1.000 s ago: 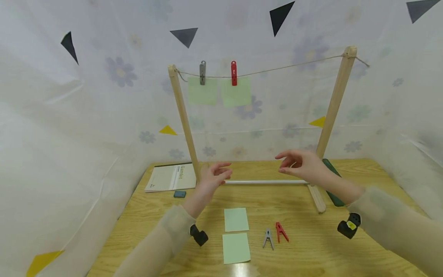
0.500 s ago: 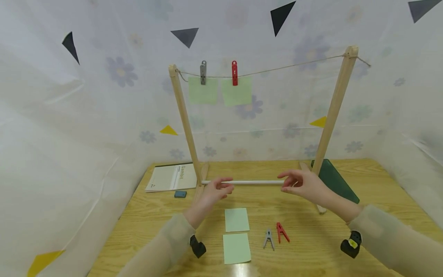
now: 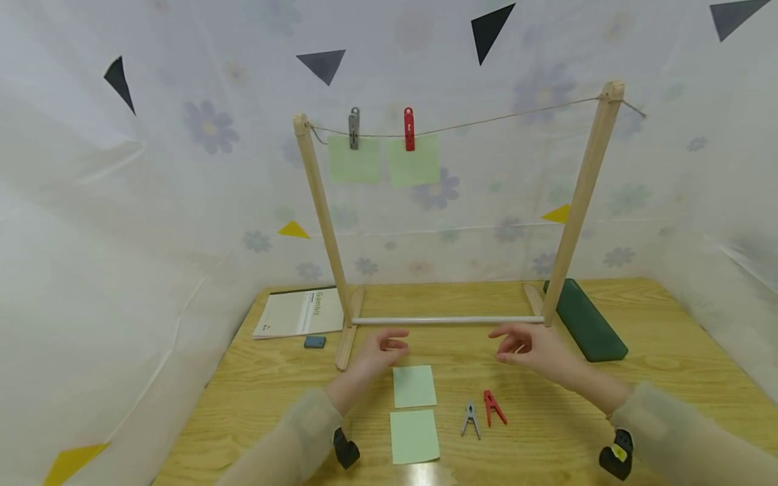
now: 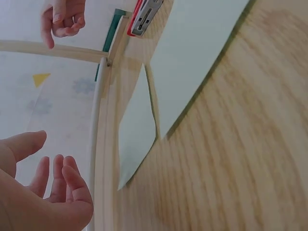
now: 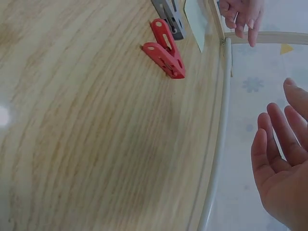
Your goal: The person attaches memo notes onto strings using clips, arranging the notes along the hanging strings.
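Twine (image 3: 510, 117) up top carries two: left green note (image 3: 354, 167) under a grey peg (image 3: 354, 128), right green note (image 3: 415, 167) under a red peg (image 3: 410, 128). Half looks done! Two loose notes (image 3: 415, 437) lie on the worktop (image 3: 547, 418) unclipped, grey clip (image 3: 470, 412) and red clip (image 3: 491, 404) near them; that pair looks left. Left hand (image 3: 371, 354) and right hand (image 3: 541, 349) hover, fingers loosely bent, gripping nothing.

1. Left wrist view, 8 o'clock: left hand (image 4: 43, 207) cut by left edge.
2. Right wrist view, 12 o'clock: grey clothespin (image 5: 173, 24) cut by top edge.
3. Head view, 8 o'clock: notebook (image 3: 294, 314), small print unreadable.
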Demonstrator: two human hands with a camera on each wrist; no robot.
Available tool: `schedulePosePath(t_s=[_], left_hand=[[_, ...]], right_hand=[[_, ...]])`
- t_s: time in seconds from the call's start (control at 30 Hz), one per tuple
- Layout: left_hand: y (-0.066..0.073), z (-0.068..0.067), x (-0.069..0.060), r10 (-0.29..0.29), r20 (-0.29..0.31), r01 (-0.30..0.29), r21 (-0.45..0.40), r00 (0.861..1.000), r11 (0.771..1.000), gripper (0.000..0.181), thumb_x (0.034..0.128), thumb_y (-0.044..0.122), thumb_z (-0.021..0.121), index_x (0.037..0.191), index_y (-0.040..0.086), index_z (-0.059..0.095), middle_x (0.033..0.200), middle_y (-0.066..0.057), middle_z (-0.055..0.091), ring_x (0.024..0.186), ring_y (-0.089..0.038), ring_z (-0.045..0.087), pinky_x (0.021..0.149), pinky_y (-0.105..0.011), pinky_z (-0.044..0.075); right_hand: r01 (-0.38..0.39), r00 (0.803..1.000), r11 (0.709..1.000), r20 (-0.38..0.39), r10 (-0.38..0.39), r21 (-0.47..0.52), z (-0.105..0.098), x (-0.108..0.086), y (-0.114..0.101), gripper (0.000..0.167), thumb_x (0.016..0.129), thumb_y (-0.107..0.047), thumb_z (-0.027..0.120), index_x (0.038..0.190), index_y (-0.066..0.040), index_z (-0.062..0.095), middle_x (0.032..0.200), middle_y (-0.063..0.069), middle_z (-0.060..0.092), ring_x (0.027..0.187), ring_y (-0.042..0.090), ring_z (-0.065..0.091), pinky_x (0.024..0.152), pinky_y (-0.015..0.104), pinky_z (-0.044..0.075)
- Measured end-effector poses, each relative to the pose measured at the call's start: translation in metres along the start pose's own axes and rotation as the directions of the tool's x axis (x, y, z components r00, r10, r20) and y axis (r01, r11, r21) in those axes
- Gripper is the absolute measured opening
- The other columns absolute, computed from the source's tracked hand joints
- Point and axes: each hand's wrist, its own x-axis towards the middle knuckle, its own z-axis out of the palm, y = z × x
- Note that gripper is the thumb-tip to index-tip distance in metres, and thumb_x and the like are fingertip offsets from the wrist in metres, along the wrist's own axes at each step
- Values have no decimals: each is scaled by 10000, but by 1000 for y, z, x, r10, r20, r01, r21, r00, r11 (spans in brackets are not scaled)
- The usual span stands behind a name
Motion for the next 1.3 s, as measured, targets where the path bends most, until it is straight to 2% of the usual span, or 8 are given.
schedulePosePath(t_s=[0.17, 0.33, 0.53, 0.7, 0.9, 1.13, 1.3], left_hand=[[-9, -2, -5, -27, 7, 27, 24, 1000, 999, 414, 942, 90, 662, 1331, -12, 562, 1179, -203, 643, 979, -182, 629, 877, -394, 533], [-18, -5, -7, -20, -6, 20, 67, 1000, 998, 404, 931, 107, 686, 1310, 10, 586, 1170, -185, 652, 971, -204, 642, 826, -377, 540], [-25, -8, -13, 9, -20, -7, 79, 1000, 997, 405, 904, 74, 703, 1283, -18, 592, 1155, -217, 642, 962, -200, 628, 764, -298, 522], [-30, -9, -16, 20, -22, -17, 92, 1000, 996, 430, 866, 46, 733, 1265, -38, 594, 1134, -238, 634, 933, -199, 620, 752, -288, 526], [-35, -11, -16, -1, -19, 4, 154, 1000, 988, 454, 829, 52, 780, 1249, 9, 614, 1132, -193, 649, 959, -222, 621, 792, -329, 536], [-39, -10, -11, 1, -4, 0, 191, 1000, 982, 480, 802, 40, 804, 1245, 14, 622, 1131, -172, 660, 943, -205, 624, 787, -322, 540], [-36, -10, -12, 7, 13, -9, 231, 1000, 973, 497, 757, 11, 832, 1215, 11, 639, 1125, -157, 669, 894, -192, 609, 759, -294, 523]], right_hand=[[-24, 999, 999, 26, 24, 22, 9, -9, 7, 390, 898, -198, 734, 1230, -17, 642, 897, -12, 721, 788, 51, 662, 684, 250, 545], [-60, 997, 996, 58, 56, 63, 17, -16, 15, 425, 898, -185, 731, 1248, 28, 616, 909, 21, 715, 794, 108, 668, 678, 251, 538], [-92, 992, 990, 92, 82, 103, 27, -24, 27, 425, 902, -163, 727, 1253, 43, 607, 921, 59, 710, 799, 93, 664, 676, 252, 547], [-62, 994, 990, 92, 51, 123, 34, -31, 30, 399, 893, -119, 730, 1229, 62, 613, 906, 81, 709, 779, 93, 664, 637, 252, 543], [-41, 996, 994, 85, 32, 101, 41, -35, 34, 387, 872, -133, 754, 1191, 51, 635, 880, 46, 713, 763, 31, 647, 654, 235, 544], [-100, 992, 994, 82, 96, 54, 46, -39, 33, 412, 861, -203, 774, 1197, -2, 646, 913, 10, 711, 794, -2, 623, 672, 229, 526], [-104, 992, 993, 80, 100, 49, 48, -39, 31, 445, 853, -222, 784, 1210, -3, 633, 916, 12, 683, 787, -2, 599, 667, 223, 511]])
